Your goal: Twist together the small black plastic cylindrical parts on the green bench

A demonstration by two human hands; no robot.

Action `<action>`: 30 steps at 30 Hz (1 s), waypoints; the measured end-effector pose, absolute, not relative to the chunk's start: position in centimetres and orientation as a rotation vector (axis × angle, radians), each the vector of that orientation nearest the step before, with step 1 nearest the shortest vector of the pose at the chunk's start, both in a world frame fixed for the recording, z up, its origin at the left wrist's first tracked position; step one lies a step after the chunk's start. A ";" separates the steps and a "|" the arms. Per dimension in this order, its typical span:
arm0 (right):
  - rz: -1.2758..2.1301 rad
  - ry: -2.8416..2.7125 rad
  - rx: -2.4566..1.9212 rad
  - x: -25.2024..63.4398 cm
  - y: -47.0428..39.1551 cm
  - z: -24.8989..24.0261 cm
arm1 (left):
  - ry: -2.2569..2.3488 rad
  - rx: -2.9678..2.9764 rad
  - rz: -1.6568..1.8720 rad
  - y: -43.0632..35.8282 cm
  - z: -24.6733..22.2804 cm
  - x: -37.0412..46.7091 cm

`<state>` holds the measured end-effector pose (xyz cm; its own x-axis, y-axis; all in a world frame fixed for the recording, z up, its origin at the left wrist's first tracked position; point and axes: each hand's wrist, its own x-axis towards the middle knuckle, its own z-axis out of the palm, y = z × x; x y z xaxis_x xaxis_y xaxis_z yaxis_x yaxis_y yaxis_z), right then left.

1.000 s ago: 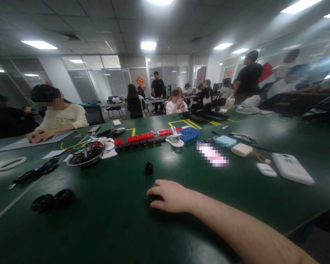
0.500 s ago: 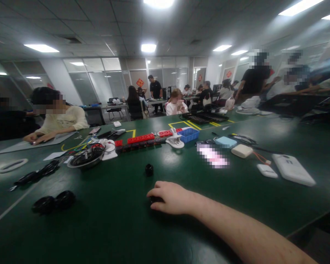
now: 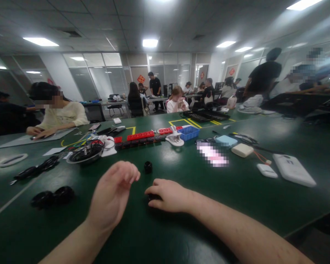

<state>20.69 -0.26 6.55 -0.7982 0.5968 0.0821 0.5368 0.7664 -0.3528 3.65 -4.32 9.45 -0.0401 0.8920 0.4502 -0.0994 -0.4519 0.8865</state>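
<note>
My right hand (image 3: 169,196) rests low over the green table (image 3: 198,227), its fingers and thumb closed round a small black object (image 3: 155,197), mostly hidden under the hand. Just beyond it stands a short black cylindrical part (image 3: 147,167), upright on the tabletop. My left hand (image 3: 115,189) is raised to the left of that part, palm turned inward, fingers loosely bent with nothing visible in them. It does not touch the part. Two round black coiled pieces (image 3: 53,196) lie side by side farther left.
A metal bowl (image 3: 84,157) of cables, red block strips (image 3: 140,136), a white clamp (image 3: 175,138) and a blue bin (image 3: 191,133) line the middle. Power banks (image 3: 293,169) and a light blue case (image 3: 225,141) lie right. A person (image 3: 57,113) works at the left.
My left hand has come into view from below and is raised near the black cylindrical part. My right hand stays on the small black object.
</note>
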 end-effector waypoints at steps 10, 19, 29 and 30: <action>0.470 -2.734 -0.956 20.5 0.1 6.5 | 1.295 2.494 0.679 -1.8 2.3 0.9; 0.511 -2.701 -0.975 20.4 0.4 6.5 | 1.433 2.451 0.555 -0.6 0.0 1.3; 0.518 -2.639 -0.894 20.2 0.7 5.7 | 1.392 2.328 0.544 -0.8 0.7 2.1; 0.521 -2.636 -0.884 20.2 0.6 5.7 | 1.388 2.333 0.548 -0.7 0.7 2.1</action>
